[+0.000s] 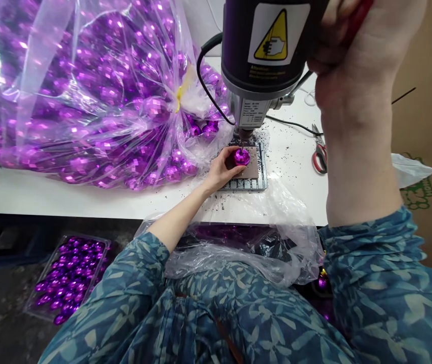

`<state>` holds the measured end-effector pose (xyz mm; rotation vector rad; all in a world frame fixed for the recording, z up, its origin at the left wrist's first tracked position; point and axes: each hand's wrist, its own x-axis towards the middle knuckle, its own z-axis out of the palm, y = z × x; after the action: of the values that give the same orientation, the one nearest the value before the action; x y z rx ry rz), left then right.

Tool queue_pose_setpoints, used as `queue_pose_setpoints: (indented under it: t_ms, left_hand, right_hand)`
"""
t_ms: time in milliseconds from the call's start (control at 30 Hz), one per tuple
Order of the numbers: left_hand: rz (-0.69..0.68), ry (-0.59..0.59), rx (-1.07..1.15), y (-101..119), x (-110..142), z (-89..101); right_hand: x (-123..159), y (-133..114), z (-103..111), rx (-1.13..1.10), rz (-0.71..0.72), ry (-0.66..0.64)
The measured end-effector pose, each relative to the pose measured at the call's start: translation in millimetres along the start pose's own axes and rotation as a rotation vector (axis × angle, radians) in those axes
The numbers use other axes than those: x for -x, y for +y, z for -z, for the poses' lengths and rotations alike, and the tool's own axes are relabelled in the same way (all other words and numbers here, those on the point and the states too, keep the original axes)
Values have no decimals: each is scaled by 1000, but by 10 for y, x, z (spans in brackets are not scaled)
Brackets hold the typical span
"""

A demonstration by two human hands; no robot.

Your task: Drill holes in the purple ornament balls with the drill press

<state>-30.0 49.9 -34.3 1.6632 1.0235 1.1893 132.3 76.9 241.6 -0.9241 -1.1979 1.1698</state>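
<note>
My left hand pinches a shiny purple faceted bauble between thumb and fingers. The bauble rests on a small brown board lying on the metal base plate of a bench drill press. The drill's tip is at the top of the bauble; whether it has entered cannot be made out. High on the right, my right hand is wrapped round a red lever handle beside the dark drill housing.
A big clear bag of purple baubles, tied in yellow, fills the table's left. Red-handled scissors lie right of the drill. Dark shavings dot the white table. A plastic bag hangs at its front edge. Below left stands a bauble-filled tray.
</note>
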Motion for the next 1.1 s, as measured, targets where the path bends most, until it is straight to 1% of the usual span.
queue_pose_setpoints:
  t_ms: [67,100,200,267,400,433,567,667,733,800,900,1000,1100]
  left_hand:
    - [5,2,-1,14,2,0]
    - [6,2,0,23,3,1]
    - [18,1,12,44,5,4]
    - [27,-1,16,47,5,5]
    - [22,5,-13,32,1,9]
    - [18,9,-21,29,0,10]
    - [2,-11,-4,38,2,20]
    - [11,-24,9,46,6,23]
    - [17,-23,12,39,8,20]
    - [16,-17,19,25,8,14]
    - [16,-8,16,6,5,6]
    - [14,-7,19,-1,2,4]
    - [16,-1,31,3,3,8]
  right_hand:
    - [33,97,-1,-32,226,100]
    - [46,162,3,-58,356,124]
    - [99,381,38,-117,662,134]
    - [162,513,76,-122,769,155]
    - [270,710,164,-54,936,64]
    - [274,751,183,-41,967,62]
    - [220,900,229,-107,1003,159]
    - [216,971,210,-146,1035,234]
    - [268,984,176,-124,1024,296]
    - [349,975,149,-46,984,340]
    - [471,959,162,78,911,327]
    - [555,983,236,119,870,293]
    - [592,1064,321,172,834,228]
